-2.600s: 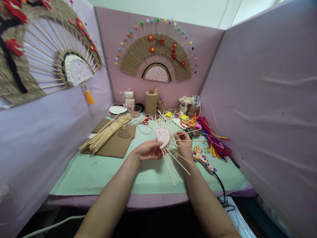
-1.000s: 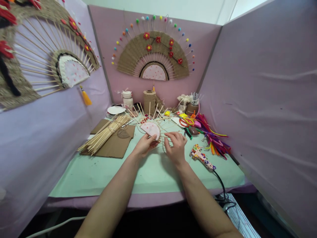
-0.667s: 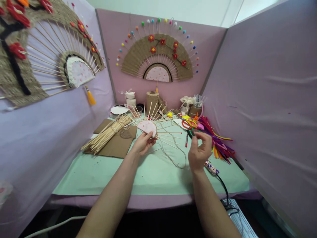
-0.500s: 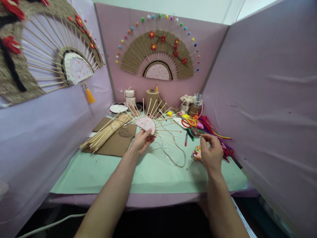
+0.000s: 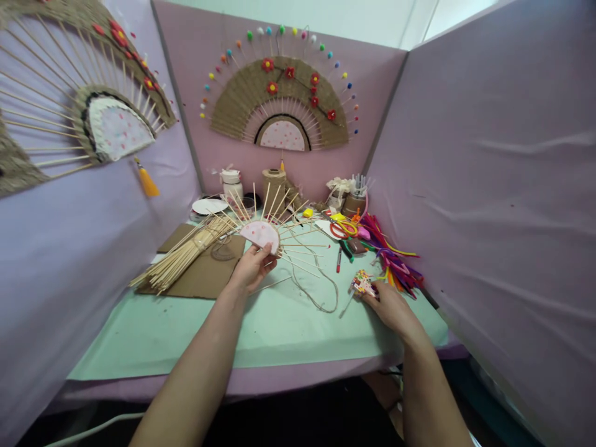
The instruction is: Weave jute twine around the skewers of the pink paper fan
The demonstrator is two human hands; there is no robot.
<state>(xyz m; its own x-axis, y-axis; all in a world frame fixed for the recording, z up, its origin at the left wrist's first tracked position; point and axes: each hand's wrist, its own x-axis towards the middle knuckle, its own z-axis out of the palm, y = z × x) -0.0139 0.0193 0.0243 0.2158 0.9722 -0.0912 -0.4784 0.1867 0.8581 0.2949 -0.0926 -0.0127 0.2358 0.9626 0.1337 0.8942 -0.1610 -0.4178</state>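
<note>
My left hand [image 5: 255, 267] pinches a half-round fan base [image 5: 261, 234] by its lower right edge, thumb on top. The base is covered in white cloth with pink dots, and thin wooden sticks [image 5: 272, 202] spread from it like rays. On the right, my right hand [image 5: 387, 303] is closed around a glue gun [image 5: 363, 282] with a multicoloured speckled body, lying low over the table. A clear glue stick [image 5: 345, 305] juts from it toward the front left. Part of the gun is hidden by my fingers.
A tied bundle of sticks [image 5: 186, 254] lies on cardboard [image 5: 209, 279] at left. A loop of twine [image 5: 336, 292] lies between my hands. Scissors [image 5: 343, 228], a red marker [image 5: 338, 261] and coloured pipe cleaners [image 5: 395, 261] are at right. A twine spool [image 5: 274, 186] stands behind.
My right hand has come down from above the table and closed on the glue gun. My left hand still holds the fan base. The view has turned slightly right.
</note>
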